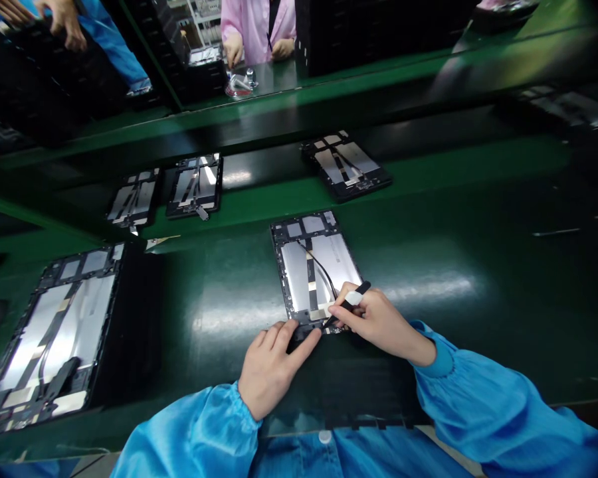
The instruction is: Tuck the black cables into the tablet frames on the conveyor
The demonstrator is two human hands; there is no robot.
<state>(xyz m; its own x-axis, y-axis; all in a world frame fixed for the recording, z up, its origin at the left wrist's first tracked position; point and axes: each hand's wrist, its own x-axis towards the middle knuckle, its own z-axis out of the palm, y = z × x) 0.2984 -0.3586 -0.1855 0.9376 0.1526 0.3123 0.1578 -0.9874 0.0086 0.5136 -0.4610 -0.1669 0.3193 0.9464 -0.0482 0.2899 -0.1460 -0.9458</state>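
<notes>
At tablet [315, 269] edge, left hand [272, 366], wide bench [488, 279] rightward

No text is legible; marks on the silver panel [333, 260] are too small

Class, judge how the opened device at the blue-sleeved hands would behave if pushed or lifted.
The opened device is flat and slab-shaped, so probably stiff and unlikely to roll. Lying uncovered, it may be fragile. Its thin, curved black cable would likely flex.

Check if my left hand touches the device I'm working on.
Touching. The head view shows the left hand with fingers on the near edge of the opened device.
</notes>
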